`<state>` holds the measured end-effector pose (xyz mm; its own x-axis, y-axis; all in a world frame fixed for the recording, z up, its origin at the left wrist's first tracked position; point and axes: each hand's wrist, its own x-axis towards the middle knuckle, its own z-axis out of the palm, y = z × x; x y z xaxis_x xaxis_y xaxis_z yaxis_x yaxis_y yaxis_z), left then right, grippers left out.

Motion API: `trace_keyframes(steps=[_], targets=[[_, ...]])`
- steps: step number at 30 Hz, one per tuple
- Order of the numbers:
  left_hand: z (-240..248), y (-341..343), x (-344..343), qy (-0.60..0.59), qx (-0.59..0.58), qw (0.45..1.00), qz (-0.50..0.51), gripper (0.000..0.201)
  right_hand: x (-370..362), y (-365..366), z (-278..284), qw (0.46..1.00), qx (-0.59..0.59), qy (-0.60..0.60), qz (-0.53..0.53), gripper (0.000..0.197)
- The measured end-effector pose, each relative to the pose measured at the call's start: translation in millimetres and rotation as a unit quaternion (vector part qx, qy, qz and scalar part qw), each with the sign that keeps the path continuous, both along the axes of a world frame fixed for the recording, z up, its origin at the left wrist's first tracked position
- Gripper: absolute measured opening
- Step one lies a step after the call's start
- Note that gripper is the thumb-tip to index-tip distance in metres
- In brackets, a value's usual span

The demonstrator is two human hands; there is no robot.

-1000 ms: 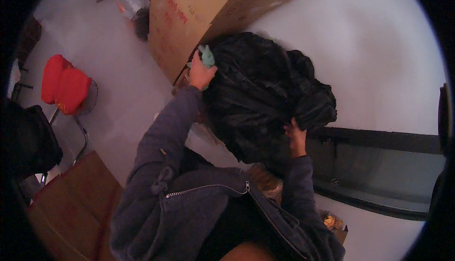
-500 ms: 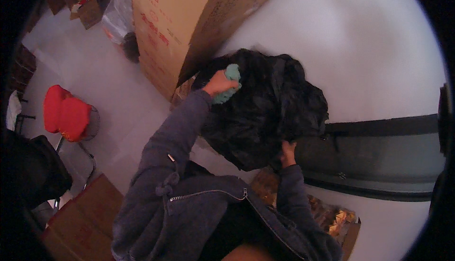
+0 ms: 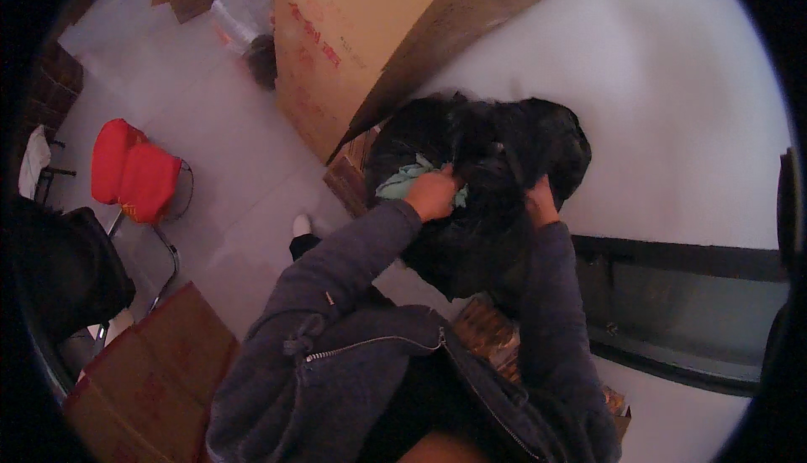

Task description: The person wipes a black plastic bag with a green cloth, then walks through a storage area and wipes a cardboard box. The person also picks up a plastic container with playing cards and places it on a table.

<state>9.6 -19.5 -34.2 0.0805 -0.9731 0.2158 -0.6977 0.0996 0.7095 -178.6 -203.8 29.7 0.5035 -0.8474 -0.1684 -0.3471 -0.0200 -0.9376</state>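
Left hand clutched crumpled green cloth; right hand gripped bulky black plastic bag at its three o'clock, closure unclear.

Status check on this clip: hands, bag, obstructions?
Left hand holding green cloth over black bag. Right hand at bag's lower right, grip unclear. Cardboard box close by, blocking neither hand.

large cardboard box ahead of you, red fabric cover and black chair on your left, black-framed glass panel to your right
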Motion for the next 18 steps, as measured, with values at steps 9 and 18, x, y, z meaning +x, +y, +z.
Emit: trace_keyframes(steps=[9, 18], targets=[[-6.9, -5.9, -5.0, -0.081, 0.050, 0.993, -0.070, 0.023, 117.6, 25.3, -31.1, 0.795, -0.164, 0.584, -0.001, 0.091], [39.9, 9.5, 32.9, 0.085, -0.015, 0.996, 0.008, 0.079, 44.4, 2.9, 10.7, 0.762, -0.346, 0.541, 0.085, 0.034]])
